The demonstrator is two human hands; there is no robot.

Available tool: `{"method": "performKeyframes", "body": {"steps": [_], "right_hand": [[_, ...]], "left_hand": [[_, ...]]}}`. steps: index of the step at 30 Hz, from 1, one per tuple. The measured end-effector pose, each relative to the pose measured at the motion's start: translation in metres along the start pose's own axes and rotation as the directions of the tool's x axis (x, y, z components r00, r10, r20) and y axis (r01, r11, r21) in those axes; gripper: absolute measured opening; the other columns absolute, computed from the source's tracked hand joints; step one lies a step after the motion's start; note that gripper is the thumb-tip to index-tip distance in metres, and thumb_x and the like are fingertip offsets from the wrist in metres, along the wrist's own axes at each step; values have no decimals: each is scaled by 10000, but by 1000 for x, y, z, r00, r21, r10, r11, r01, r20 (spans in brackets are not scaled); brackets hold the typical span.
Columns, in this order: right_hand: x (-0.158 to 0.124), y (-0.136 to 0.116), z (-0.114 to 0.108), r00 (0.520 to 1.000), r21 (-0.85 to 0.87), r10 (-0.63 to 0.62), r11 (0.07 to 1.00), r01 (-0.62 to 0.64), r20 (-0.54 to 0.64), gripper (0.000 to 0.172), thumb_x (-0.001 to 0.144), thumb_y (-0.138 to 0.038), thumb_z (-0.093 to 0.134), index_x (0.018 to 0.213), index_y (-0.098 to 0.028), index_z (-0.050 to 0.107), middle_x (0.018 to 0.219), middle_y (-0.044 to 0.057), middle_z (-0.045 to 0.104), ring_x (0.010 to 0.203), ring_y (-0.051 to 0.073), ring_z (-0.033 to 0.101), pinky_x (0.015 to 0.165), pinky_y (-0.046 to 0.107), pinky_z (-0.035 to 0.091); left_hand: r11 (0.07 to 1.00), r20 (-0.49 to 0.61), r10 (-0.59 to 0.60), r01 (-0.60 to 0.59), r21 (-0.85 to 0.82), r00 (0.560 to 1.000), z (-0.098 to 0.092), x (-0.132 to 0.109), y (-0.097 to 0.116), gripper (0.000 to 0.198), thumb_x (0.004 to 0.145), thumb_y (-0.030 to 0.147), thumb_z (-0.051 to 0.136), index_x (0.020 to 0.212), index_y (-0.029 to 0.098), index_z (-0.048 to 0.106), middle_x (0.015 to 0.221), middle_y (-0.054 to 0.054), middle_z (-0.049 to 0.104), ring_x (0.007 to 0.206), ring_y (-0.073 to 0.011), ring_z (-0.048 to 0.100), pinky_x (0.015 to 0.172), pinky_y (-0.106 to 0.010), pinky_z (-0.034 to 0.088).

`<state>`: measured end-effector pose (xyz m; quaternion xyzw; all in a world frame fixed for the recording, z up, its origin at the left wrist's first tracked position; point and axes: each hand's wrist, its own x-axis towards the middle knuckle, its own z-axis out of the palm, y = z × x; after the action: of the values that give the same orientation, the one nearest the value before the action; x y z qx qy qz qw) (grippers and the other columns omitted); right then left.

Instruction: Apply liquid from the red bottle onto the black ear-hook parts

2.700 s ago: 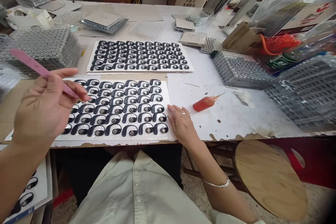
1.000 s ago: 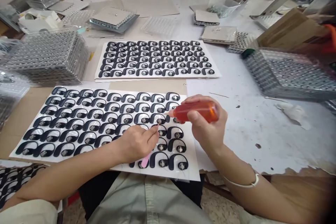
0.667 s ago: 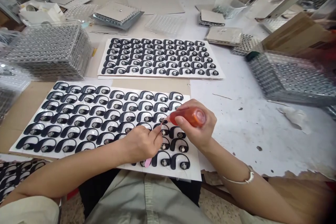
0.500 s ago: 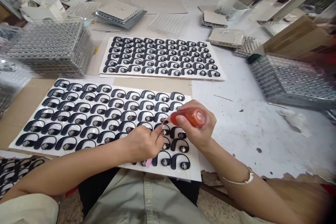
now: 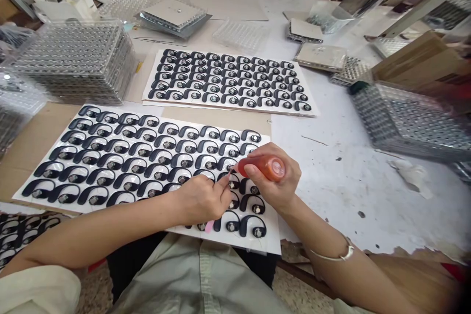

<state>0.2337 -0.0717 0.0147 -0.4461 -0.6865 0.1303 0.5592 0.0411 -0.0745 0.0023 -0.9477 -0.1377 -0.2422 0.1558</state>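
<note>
Six rows of black hook-shaped pieces [image 5: 162,160] lie on a white sheet [image 5: 273,235] on the counter [image 5: 349,191], and one piece [image 5: 230,169] near its right side sits between the two hands, right at the tips of what they hold. The left forearm reaches across the sheet from the lower left, its left hand [image 5: 204,198] turned back upward; the right forearm, with a bracelet [image 5: 346,255] on it, comes up from the lower right, the right hand [image 5: 281,181] tilted inward. The left grip is pinched closed on a pink tool [image 5: 209,227], whose end shows below the palm. The right grip is wrapped round a red bottle [image 5: 270,167], base toward the viewer, nozzle at the piece; contact there is too small to tell.
</note>
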Motion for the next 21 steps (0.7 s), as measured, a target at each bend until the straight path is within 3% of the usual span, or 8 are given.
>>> {"method": "performKeyframes", "body": {"steps": [21], "right_hand": [[0, 2, 0, 996, -59, -83, 995, 81, -29, 153, 742, -255, 712, 836, -209, 601, 661, 7, 632, 578, 161, 572, 507, 320, 476]], "left_hand": [[1000, 5, 5, -5, 0, 1000, 1, -1, 0, 104, 848, 65, 500, 818, 81, 599, 1015, -195, 707, 448, -137, 581, 379, -265, 469]]}}
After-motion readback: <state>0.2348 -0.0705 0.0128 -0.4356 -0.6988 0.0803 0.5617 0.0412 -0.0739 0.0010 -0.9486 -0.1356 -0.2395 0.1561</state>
